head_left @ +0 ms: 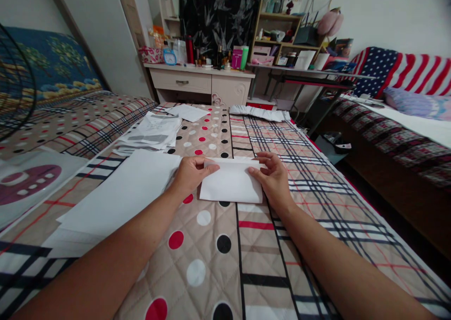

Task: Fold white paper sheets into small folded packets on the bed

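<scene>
A folded white sheet of paper is held up just over the patterned bedspread, in front of me. My left hand pinches its upper left corner, thumb on the near face. At the upper right corner my right hand grips it the same way, with the thumb in front and the fingers curled behind. Close to my left forearm lies a stack of blank white paper, partly covered by that arm. The fingers behind the folded sheet are partly hidden.
Printed papers lie beyond the stack, with a white sheet past them. A folded white bundle sits near the bed's far edge. A plastic bag is at left. A dresser and a folding table stand beyond.
</scene>
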The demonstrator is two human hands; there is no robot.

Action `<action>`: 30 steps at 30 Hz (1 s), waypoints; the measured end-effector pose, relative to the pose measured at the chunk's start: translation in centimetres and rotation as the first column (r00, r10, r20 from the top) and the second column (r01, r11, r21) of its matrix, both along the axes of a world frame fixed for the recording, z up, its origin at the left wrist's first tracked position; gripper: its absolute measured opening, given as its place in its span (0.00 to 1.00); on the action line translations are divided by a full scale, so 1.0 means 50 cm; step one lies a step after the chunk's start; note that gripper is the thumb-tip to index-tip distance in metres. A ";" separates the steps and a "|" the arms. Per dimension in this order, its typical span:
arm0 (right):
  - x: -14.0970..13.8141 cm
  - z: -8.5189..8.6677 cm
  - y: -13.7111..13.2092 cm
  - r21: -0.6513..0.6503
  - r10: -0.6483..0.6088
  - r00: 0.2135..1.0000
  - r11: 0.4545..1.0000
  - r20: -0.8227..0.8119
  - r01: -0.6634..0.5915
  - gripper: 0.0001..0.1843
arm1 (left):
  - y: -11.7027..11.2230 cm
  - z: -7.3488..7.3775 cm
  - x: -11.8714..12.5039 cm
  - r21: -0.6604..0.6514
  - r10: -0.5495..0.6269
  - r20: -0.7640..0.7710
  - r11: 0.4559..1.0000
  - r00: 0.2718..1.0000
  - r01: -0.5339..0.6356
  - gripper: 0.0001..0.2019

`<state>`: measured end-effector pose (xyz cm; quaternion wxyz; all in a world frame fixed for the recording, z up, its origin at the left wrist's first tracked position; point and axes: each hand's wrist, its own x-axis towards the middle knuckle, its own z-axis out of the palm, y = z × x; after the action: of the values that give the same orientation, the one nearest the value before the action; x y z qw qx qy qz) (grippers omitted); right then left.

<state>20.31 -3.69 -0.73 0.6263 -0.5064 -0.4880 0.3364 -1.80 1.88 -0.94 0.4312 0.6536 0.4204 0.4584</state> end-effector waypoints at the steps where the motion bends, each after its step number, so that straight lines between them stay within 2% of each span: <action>1: 0.000 0.000 -0.001 0.008 -0.006 1.000 1.000 -0.003 0.006 0.22 | -0.001 0.002 0.001 0.002 0.013 0.007 1.000 1.000 -0.013 0.15; 3: 0.000 -0.001 -0.003 -0.007 -0.016 1.000 1.000 -0.023 0.016 0.17 | -0.004 0.005 0.003 -0.004 0.046 0.025 0.999 0.999 -0.046 0.15; 7: 0.001 -0.006 -0.001 -0.065 -0.016 0.994 0.998 -0.111 0.009 0.14 | -0.006 0.009 0.005 -0.030 0.085 0.052 0.996 0.995 -0.084 0.15; 12: 0.003 -0.006 0.003 -0.030 -0.074 0.988 0.997 -0.134 0.070 0.13 | -0.004 0.009 0.004 0.073 0.112 0.024 0.991 0.993 -0.114 0.14; 19: 0.002 -0.002 -0.001 -0.024 -0.116 0.987 0.993 -0.112 0.114 0.14 | 0.001 0.003 0.003 0.111 0.186 0.079 0.975 0.979 -0.194 0.13; 25: 0.005 -0.003 0.003 0.018 -0.126 0.984 0.991 -0.126 0.129 0.17 | -0.002 0.007 0.006 0.120 0.181 0.067 0.975 0.981 -0.188 0.10; 28: 0.007 -0.004 0.004 -0.001 -0.115 0.982 0.993 -0.147 0.116 0.22 | -0.002 0.008 0.005 0.126 0.179 0.074 0.974 0.981 -0.187 0.10; 30: 0.007 -0.004 0.004 -0.013 -0.107 0.984 0.994 -0.144 0.106 0.22 | -0.002 0.007 0.005 0.132 0.178 0.072 0.974 0.981 -0.186 0.09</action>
<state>20.64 -3.51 -0.96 0.6758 -0.5076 -0.4126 0.3397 -1.55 1.80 -0.57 0.3537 0.6265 0.4327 0.5433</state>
